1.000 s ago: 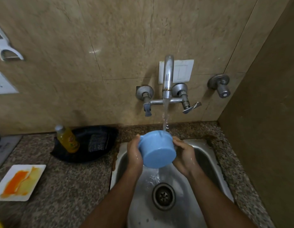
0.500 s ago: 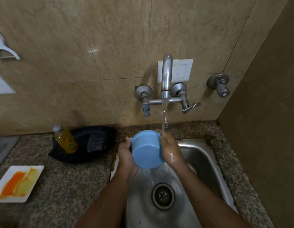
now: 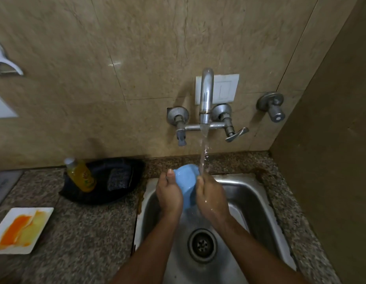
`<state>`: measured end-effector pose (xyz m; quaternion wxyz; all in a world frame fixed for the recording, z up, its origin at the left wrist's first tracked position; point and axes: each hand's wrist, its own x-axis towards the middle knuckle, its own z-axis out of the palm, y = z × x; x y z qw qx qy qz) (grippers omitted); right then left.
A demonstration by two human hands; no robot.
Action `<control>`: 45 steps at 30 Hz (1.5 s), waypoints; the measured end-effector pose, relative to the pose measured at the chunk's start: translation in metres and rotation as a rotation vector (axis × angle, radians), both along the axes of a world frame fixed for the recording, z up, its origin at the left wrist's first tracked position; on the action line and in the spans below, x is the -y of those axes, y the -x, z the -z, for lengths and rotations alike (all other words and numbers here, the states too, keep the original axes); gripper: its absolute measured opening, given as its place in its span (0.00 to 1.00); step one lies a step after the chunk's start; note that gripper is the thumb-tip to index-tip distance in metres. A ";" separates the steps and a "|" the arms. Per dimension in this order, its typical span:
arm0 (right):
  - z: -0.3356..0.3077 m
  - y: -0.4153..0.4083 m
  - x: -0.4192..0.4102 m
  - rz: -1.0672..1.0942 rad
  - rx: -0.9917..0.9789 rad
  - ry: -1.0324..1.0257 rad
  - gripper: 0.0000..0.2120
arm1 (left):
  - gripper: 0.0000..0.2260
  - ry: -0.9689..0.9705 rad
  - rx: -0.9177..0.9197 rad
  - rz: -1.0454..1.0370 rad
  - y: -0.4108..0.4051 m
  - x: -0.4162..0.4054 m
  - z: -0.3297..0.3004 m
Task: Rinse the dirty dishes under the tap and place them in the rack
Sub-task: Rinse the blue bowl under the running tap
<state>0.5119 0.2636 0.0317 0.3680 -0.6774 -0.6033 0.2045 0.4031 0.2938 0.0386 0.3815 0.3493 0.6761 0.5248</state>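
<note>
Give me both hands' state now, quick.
Left hand: holding the blue cup.
Right hand: holding the same cup, under the running water.

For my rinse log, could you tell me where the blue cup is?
In the head view, the blue cup sits centre, above the sink, gripped between both hands beside the tap's stream.

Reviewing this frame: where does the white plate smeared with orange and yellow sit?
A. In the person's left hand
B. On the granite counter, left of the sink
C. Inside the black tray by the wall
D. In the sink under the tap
B: the smeared white plate lies flat on the granite counter, well left of the sink and untouched by either hand.
</note>
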 end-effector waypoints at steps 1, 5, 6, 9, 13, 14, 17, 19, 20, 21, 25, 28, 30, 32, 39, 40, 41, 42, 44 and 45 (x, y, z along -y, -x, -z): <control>-0.001 0.003 0.003 0.029 -0.036 0.009 0.24 | 0.13 -0.003 -0.077 0.012 0.000 -0.002 -0.001; 0.010 0.011 0.013 -0.279 0.337 -0.233 0.26 | 0.13 -0.050 -0.170 0.081 -0.002 -0.005 -0.004; 0.014 0.005 0.010 -0.325 0.387 -0.257 0.26 | 0.14 -0.049 -0.138 0.097 -0.003 -0.004 -0.003; 0.017 -0.017 -0.004 -0.291 0.142 -0.160 0.23 | 0.14 -0.029 -0.028 0.158 -0.002 -0.003 0.000; -0.006 -0.033 -0.017 0.074 -1.037 0.247 0.14 | 0.13 0.063 0.329 0.201 0.006 -0.007 -0.008; -0.009 -0.036 -0.017 0.066 -1.083 0.323 0.15 | 0.13 0.086 0.406 0.227 0.008 -0.007 -0.010; -0.015 -0.041 -0.016 -0.001 -1.106 0.350 0.15 | 0.21 0.131 0.605 0.245 0.019 -0.005 -0.005; -0.012 -0.044 -0.018 -0.071 -1.126 0.315 0.13 | 0.22 0.161 0.693 0.197 0.025 -0.004 -0.004; -0.011 -0.045 -0.019 -0.098 -1.130 0.304 0.14 | 0.21 0.164 0.727 0.179 0.027 -0.004 -0.003; -0.009 -0.045 -0.020 -0.121 -1.142 0.303 0.15 | 0.20 0.158 0.766 0.162 0.030 -0.005 -0.001; -0.006 -0.042 -0.020 -0.145 -1.247 0.327 0.19 | 0.19 0.230 0.928 0.156 0.034 -0.010 0.000; -0.009 -0.040 -0.021 -0.176 -1.323 0.338 0.20 | 0.17 0.327 0.963 0.163 0.032 -0.010 0.001; -0.013 -0.039 -0.021 -0.194 -1.335 0.358 0.18 | 0.17 0.362 0.975 0.191 0.032 -0.008 0.003; -0.015 -0.039 -0.023 -0.196 -1.335 0.389 0.17 | 0.21 0.405 1.012 0.205 0.033 -0.005 0.008; -0.008 -0.031 -0.033 -0.027 -1.614 0.412 0.22 | 0.08 0.476 1.043 0.132 0.031 0.003 0.014; -0.008 -0.032 -0.034 -0.023 -1.639 0.423 0.22 | 0.08 0.477 1.050 0.125 0.032 0.003 0.013; -0.007 -0.034 -0.033 -0.005 -1.669 0.430 0.21 | 0.09 0.475 1.068 0.132 0.032 0.003 0.013; -0.005 -0.036 -0.032 0.015 -1.699 0.436 0.21 | 0.10 0.473 1.075 0.139 0.032 0.003 0.012; -0.002 -0.040 -0.030 0.072 -1.744 0.427 0.20 | 0.10 0.456 1.088 0.174 0.033 0.005 0.010; -0.003 -0.041 -0.028 0.107 -1.758 0.420 0.19 | 0.10 0.451 1.101 0.184 0.032 0.005 0.010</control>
